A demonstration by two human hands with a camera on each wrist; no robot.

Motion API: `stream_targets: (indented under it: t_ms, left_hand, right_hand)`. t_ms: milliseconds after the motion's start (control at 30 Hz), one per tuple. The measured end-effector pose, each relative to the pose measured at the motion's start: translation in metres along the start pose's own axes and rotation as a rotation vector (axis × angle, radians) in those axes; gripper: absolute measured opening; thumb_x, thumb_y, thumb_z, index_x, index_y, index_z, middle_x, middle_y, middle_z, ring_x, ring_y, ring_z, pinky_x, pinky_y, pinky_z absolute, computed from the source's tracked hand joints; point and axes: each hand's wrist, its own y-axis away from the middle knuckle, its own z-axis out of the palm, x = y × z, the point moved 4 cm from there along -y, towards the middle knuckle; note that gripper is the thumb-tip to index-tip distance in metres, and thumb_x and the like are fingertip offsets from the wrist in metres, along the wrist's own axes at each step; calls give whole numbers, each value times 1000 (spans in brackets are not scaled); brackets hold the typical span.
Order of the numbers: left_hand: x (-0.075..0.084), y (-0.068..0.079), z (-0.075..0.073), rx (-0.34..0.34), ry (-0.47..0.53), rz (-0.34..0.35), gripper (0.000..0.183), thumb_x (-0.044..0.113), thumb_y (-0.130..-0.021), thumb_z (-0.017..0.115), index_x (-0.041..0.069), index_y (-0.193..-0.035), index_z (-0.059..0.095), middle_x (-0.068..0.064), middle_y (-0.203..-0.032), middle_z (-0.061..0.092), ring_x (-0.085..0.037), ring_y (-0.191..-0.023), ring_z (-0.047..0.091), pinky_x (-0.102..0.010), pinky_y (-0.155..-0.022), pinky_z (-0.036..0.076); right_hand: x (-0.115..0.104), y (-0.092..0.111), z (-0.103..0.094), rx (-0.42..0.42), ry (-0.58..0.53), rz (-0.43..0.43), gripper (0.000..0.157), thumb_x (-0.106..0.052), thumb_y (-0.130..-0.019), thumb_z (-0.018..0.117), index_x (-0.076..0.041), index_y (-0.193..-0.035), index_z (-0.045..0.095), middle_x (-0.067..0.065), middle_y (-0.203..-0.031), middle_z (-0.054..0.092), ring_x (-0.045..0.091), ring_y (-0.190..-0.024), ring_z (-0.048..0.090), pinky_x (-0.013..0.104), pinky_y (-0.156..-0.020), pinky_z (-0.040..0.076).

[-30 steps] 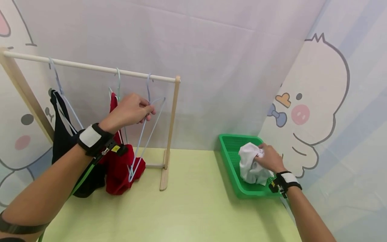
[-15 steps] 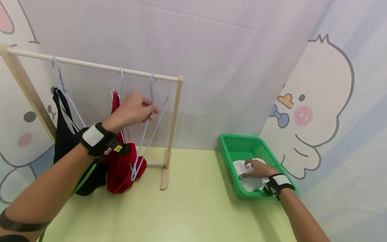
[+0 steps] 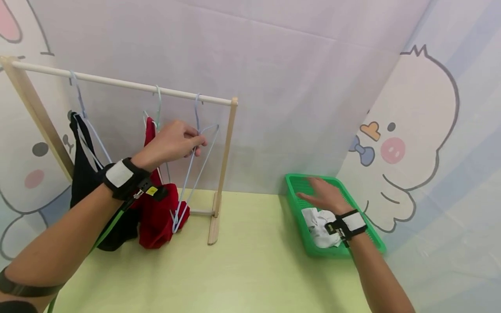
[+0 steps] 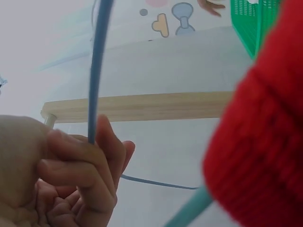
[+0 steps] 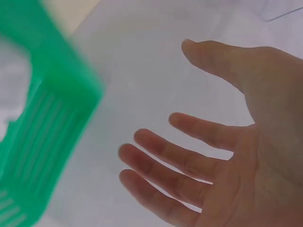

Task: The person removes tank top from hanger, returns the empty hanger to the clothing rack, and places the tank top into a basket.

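Cloth [image 3: 322, 230] lies in the basket [image 3: 328, 251] below the spread right hand [image 3: 326, 195], the left hand [image 3: 174, 141] pinching a hanger [image 4: 97, 66].

Pale creased backdrop [image 3: 282, 87] with cartoon animals [image 3: 420, 104] behind a yellow-green tabletop [image 3: 250, 265].

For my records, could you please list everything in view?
rack: 1, wood and white, left
hangers: 3, two blue, one mint, on rack
black garment: 1, left hanger
red garment: 1, middle hanger
basket: 1, green, right
cloth: count unclear, white, in basket
table: 1, yellowish, below
backdrop: count unclear, pale, behind
wristbands: 2, mostly black, on wrists
cable: 1, green, left forearm
left hand: 1, holding right hanger
right hand: 1, open over basket
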Motion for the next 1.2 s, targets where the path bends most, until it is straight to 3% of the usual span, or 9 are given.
stream_targets:
  t_ms: [233,400,600,867,1067,1200]
  left_hand:
    - [-8,1,-2,7,22,-31,31,25,-111,59,2,-117,78,-7,-80,72,-21,-70,57,-35,-71,42]
    - [-7,1,0,5,33,-31,30,24,-111,59,2,-114,78,-8,-80,72,-19,-66,58,-32,-66,43]
    - [-4,3,-1,6,27,-34,30,26,-111,60,2,-110,78,-7,-79,70,-19,-66,60,-31,-64,46]
    - [-5,5,-3,-4,22,-38,30,25,-111,60,0,-113,77,-7,-78,70,-17,-64,59,-29,-63,45]
    - [-3,4,-2,6,7,-16,31,25,-111,60,1,-110,78,-6,-76,70,-17,-63,59,-30,-63,44]
    - [0,4,-2,11,15,-7,29,24,-110,60,1,-106,79,-7,-76,69,-17,-63,57,-30,-62,42]
  right_hand:
    - [-81,-42,13,17,-333,-152,61,-30,-105,72,-1,-154,50,25,-135,66,40,-120,67,56,-97,56]
    - [-121,-68,32,35,-552,-229,58,-26,-106,71,-7,-156,50,21,-141,64,35,-125,66,49,-103,55]
    - [-161,-94,48,40,-763,-274,57,-25,-106,70,-9,-157,50,17,-144,64,34,-131,64,48,-105,55]
    - [-193,-115,67,37,-874,-335,43,-20,-110,65,-5,-149,58,15,-139,68,29,-127,67,42,-106,55]
    - [-197,-123,77,69,-992,-394,29,-11,-112,58,4,-137,62,27,-127,71,39,-120,70,43,-104,56]
    - [-195,-124,80,96,-1005,-405,22,-10,-112,57,7,-126,64,26,-114,74,36,-111,72,41,-101,57]
